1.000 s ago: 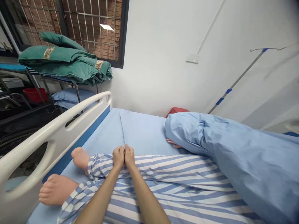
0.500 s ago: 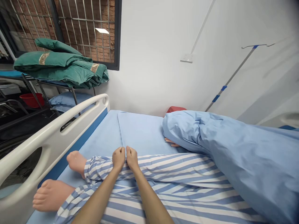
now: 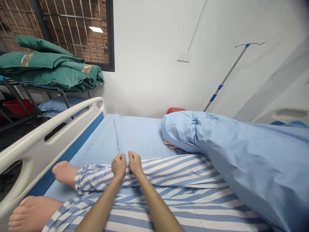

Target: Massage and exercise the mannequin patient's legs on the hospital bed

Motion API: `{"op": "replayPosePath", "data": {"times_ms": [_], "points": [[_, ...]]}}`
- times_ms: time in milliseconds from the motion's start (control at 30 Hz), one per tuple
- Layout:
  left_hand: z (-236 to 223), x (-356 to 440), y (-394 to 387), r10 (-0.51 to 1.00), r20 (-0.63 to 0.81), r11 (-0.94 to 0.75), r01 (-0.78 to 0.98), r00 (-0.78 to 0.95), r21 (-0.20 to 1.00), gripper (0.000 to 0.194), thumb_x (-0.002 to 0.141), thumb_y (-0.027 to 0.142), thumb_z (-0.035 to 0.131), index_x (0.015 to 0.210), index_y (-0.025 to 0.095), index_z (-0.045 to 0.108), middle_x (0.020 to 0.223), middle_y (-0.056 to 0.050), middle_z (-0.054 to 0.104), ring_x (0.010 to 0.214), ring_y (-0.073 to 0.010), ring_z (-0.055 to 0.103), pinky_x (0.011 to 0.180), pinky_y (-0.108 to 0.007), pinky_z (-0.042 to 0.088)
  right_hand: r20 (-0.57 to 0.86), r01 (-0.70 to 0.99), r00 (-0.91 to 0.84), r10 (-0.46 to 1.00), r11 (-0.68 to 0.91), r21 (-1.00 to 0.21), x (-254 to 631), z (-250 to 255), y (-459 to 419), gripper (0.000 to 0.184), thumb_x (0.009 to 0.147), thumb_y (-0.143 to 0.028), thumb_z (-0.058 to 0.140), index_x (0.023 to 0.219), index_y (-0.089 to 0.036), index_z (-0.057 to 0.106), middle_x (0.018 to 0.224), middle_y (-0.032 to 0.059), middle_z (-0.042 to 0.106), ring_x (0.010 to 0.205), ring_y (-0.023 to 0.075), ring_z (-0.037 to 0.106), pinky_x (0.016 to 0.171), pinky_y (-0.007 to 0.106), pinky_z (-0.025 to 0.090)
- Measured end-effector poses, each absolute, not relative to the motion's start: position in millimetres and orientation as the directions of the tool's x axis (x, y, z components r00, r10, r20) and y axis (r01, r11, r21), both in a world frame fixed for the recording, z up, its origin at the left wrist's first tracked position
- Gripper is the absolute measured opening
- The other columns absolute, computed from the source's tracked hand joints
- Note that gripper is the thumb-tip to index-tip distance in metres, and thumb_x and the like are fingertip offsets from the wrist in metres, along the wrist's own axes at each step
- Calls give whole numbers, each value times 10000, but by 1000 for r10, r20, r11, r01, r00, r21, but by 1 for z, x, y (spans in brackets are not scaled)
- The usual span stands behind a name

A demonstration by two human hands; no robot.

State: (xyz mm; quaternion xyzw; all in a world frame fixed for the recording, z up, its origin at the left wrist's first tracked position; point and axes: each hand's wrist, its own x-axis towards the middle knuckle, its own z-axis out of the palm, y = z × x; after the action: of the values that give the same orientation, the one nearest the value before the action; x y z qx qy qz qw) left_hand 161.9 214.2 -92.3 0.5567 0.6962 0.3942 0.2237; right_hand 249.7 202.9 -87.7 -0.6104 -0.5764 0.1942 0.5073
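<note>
My left hand (image 3: 119, 165) and my right hand (image 3: 135, 162) are closed into fists, side by side with a narrow gap between them. Both rest at the far edge of the farther leg of striped pyjama trousers (image 3: 173, 166). Their fingers curl away from view, so whatever they may grip is hidden. The trousers are on a lying figure, which looks like a manikin, with bare feet (image 3: 36, 211) toward the left. A light blue quilt (image 3: 231, 148) covers its upper part, and a few fingers (image 3: 170, 144) poke out beneath.
A blue bedsheet (image 3: 140, 130) covers the bed. The white bed-end board (image 3: 70, 117) rises at left. Behind it are folded green quilts (image 3: 60, 71) on a rack and a red basin (image 3: 18, 107). An IV pole (image 3: 225, 77) stands by the wall at right.
The view has turned slightly right, so the room's contents sit further left. My fists have drawn slightly apart and stay by the farther leg.
</note>
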Motion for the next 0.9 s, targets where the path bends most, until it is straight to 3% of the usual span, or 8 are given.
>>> {"op": "replayPosePath", "data": {"times_ms": [100,267,400,567,667,800,900], "points": [[-91,171,218,951,121,44,511,-285,859,305,741,327,398,473,187,362,466,40,360,504,-96,298,517,-235,217,301,453,369,879,113,-884,251,-94,203,409,879,-397,308,525,-198,351,478,-43,368,488,105,335,495,242,223],[-84,203,223,961,56,-4,189,-270,982,292,739,336,383,489,197,318,449,60,309,489,-86,314,495,-217,256,254,278,428,867,141,-950,256,-96,209,392,860,-416,321,535,-201,362,494,-40,387,510,108,353,493,231,261],[-84,214,215,975,113,-47,317,-194,947,325,754,363,388,480,189,354,441,53,366,498,-89,338,514,-220,263,203,195,397,895,134,-972,269,-90,211,385,852,-408,316,528,-204,357,483,-43,384,498,107,347,487,227,282],[-90,213,207,971,200,-113,484,-132,868,339,778,351,369,483,184,343,442,53,354,495,-86,328,515,-227,234,365,473,286,886,201,-858,293,-83,202,389,859,-381,345,525,-195,416,485,-39,415,498,107,342,501,240,239],[-89,215,208,967,225,-124,545,-122,829,332,775,331,375,479,184,343,452,51,351,505,-86,337,524,-227,237,373,536,295,880,170,-827,301,-87,196,417,878,-391,316,525,-197,424,482,-30,430,491,110,351,508,247,231],[-81,227,211,971,202,-110,514,-126,851,336,773,341,380,476,190,341,445,49,361,496,-90,345,515,-224,253,351,514,352,868,134,-847,301,-95,192,416,881,-394,302,549,-200,459,504,-13,479,496,118,383,509,249,246],[-75,238,209,974,205,-146,435,-93,889,341,792,358,348,497,190,380,471,36,426,505,-94,378,518,-217,281,325,407,367,871,164,-898,302,-96,196,388,870,-395,310,572,-198,462,540,-8,500,526,123,406,518,238,280]]}}
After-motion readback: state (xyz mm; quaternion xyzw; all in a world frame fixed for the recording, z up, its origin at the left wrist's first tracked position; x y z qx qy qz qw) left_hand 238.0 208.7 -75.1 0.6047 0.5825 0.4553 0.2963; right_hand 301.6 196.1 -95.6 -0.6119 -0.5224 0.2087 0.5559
